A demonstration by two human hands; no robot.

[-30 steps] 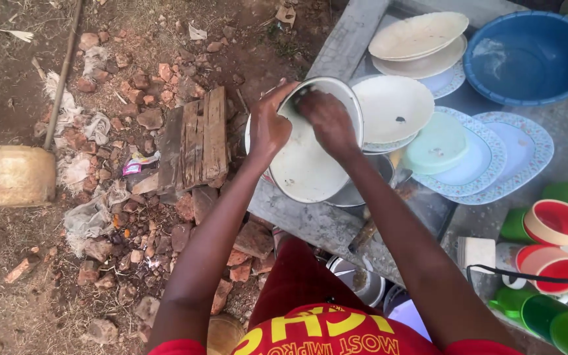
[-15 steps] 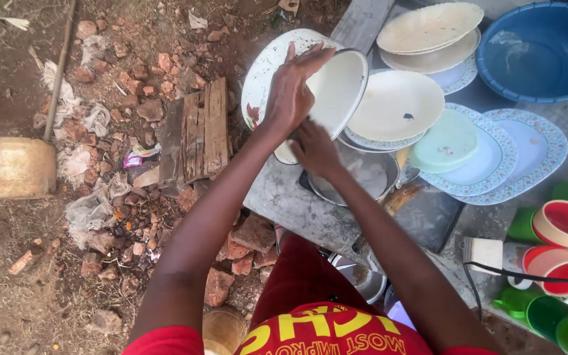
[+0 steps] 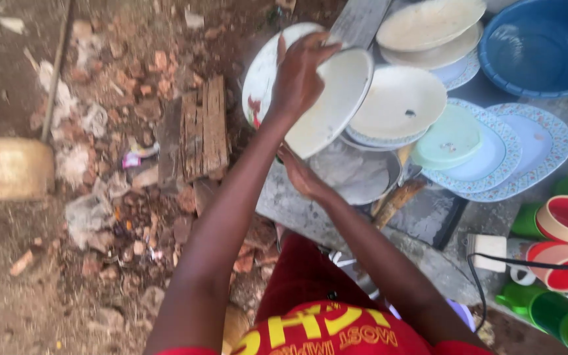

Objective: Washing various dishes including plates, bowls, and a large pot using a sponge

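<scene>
Up and to the left goes my left hand (image 3: 300, 79) since a second ago — then it was low with the right on one pale plate over the metal basin, and now it holds two plates lifted clear and tilted on edge. Its fingers are curled tight over the rim of the cream plate (image 3: 336, 98), with the white plate (image 3: 264, 79) that has a red mark pressed behind it, both held out past the edge of the worktop (image 3: 297, 204) above the rubble on the ground (image 3: 100, 197).

My right hand (image 3: 300, 174) has dropped away from the plates and rests at the rim of the metal basin (image 3: 359, 174); whether it grips the rim or only touches it I cannot tell, since the plates and my wrist hide the fingers.

By my judgement the step in hand is the tipping off of water or scraps from the plates before they join the others. What comes next calls for a steady grip on both rims so neither slides off the other, and for a free spot among the stacked cream plates (image 3: 428, 26), the pale green plate (image 3: 445, 138) and the blue patterned plates (image 3: 527, 148) — the blue basin (image 3: 540, 46) sits beyond them.
</scene>
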